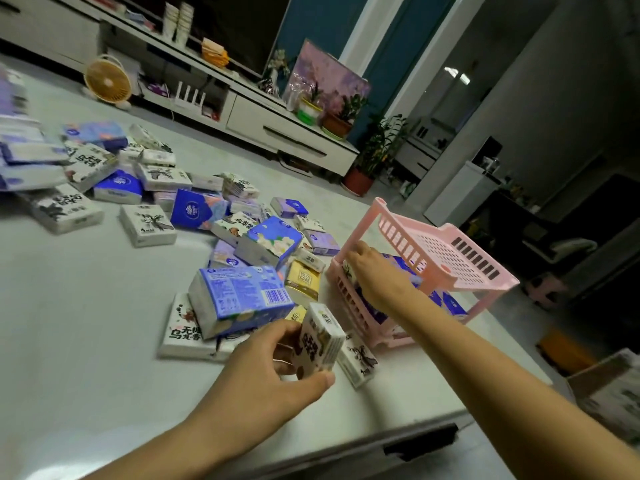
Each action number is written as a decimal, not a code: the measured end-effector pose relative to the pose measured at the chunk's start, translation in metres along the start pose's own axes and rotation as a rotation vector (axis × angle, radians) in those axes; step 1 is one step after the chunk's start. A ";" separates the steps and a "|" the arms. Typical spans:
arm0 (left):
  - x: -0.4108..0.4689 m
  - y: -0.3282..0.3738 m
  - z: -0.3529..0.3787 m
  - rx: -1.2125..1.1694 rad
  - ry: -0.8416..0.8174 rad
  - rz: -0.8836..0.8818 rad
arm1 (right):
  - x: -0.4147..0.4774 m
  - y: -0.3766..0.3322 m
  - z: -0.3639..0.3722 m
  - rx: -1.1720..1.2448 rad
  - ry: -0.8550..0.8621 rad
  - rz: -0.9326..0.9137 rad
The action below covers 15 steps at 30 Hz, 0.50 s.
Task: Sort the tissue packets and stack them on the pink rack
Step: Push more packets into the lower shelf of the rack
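Left hand [277,362] pinches a white packet [320,341] upright above the surface [86,306], the pink rack [433,265] just to its right, where the right hand [374,271] reaches into the lower tier among blue packets [453,303].

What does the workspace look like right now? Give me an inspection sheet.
Surface: pale table, mostly covered at the far side.
Job's things: pink rack at right, blue packets on its lower shelf, top shelf bare; loose packets scattered at left.
Clutter: nothing seen besides packets.
Grippers: left hand grips a white packet; right hand reaches into the lower shelf, grip hidden.
Cables: nothing seen.
Surroundings: TV cabinet, small fan, potted plants.
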<state>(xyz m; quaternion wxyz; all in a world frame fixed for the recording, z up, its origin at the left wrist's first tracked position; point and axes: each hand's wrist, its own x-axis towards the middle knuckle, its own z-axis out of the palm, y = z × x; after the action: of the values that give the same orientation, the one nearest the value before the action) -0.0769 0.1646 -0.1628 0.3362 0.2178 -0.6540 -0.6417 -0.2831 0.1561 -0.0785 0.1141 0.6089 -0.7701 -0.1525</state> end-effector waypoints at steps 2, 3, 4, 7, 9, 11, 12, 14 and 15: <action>0.001 0.000 -0.001 -0.015 -0.002 0.012 | -0.004 -0.004 0.007 -0.042 0.055 0.013; 0.001 -0.001 -0.001 -0.021 0.000 0.020 | -0.005 -0.004 0.010 -0.081 0.096 0.037; 0.001 -0.001 -0.001 -0.022 0.005 0.026 | -0.005 -0.002 0.012 -0.115 0.133 0.057; 0.002 -0.001 -0.001 -0.024 0.020 0.039 | 0.000 -0.001 0.013 -0.166 0.172 0.152; 0.002 -0.001 -0.001 -0.017 0.018 0.044 | 0.003 -0.001 0.013 -0.115 0.181 0.204; 0.002 -0.001 -0.001 -0.010 0.014 0.055 | 0.001 -0.002 0.015 -0.069 0.192 0.223; 0.002 -0.001 -0.001 -0.008 0.013 0.060 | -0.001 -0.001 0.015 -0.061 0.191 0.220; 0.002 -0.001 -0.002 -0.004 0.022 0.061 | -0.006 -0.001 0.016 -0.081 0.154 0.205; 0.003 -0.001 -0.002 -0.003 0.027 0.057 | -0.008 -0.001 0.016 -0.073 0.133 0.204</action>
<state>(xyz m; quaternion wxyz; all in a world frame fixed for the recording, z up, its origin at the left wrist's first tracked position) -0.0771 0.1610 -0.1636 0.3636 0.2075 -0.6544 -0.6297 -0.2865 0.1655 -0.0939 0.2021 0.5315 -0.8127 -0.1274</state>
